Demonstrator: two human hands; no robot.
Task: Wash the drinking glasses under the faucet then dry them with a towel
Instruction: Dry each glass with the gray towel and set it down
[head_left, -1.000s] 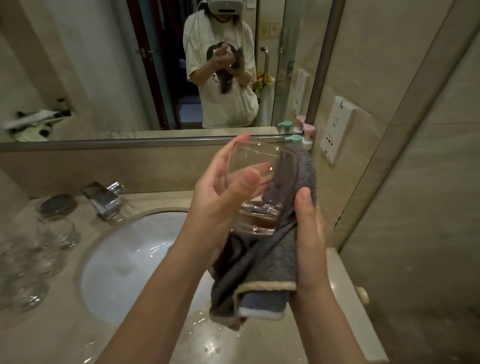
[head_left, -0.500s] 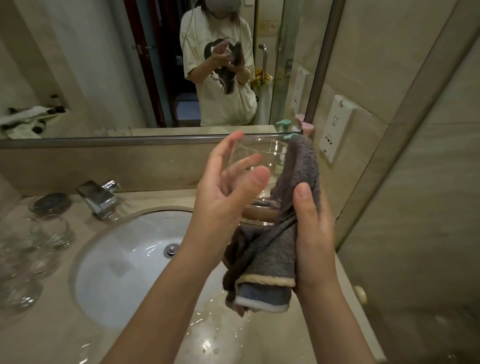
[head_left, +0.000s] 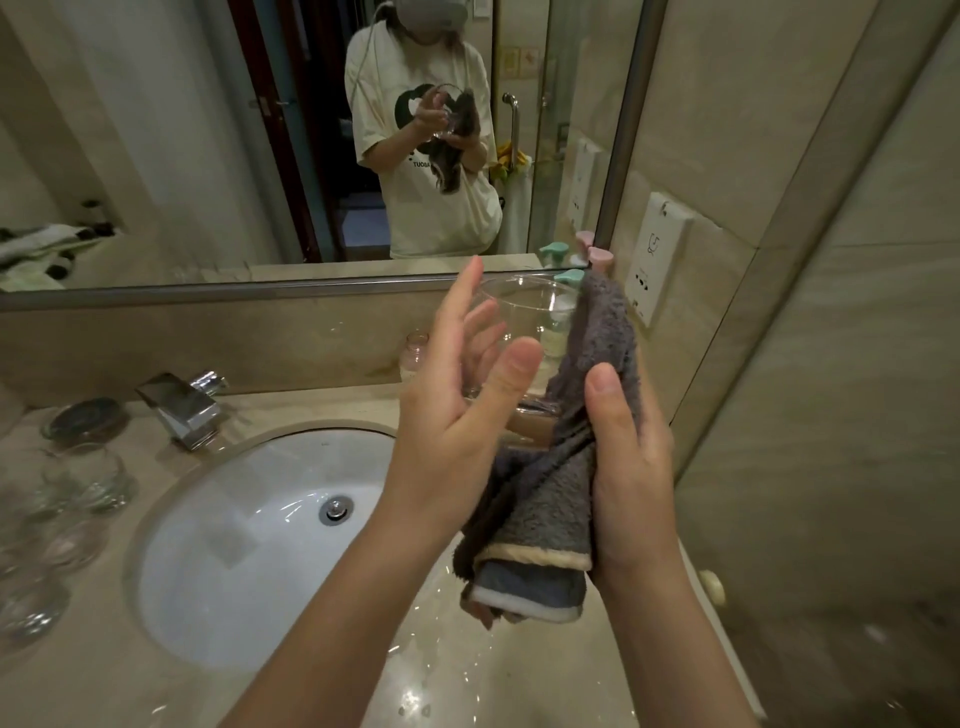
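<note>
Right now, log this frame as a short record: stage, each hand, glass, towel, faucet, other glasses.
stage: drying, over the counter beside the sink
left hand: fingers straight, steadying the glass
right hand: grips the towel against the glass
glass: clear, held upright, rim up
towel: grey, draped along the glass's right side, hanging below
faucet: no water seen running
other glasses: on the counter left of the sink

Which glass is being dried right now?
The glass held up over the sink's right edge, between the left hand and the grey towel in the right hand. The other glasses stand untouched on the counter, left.
</note>
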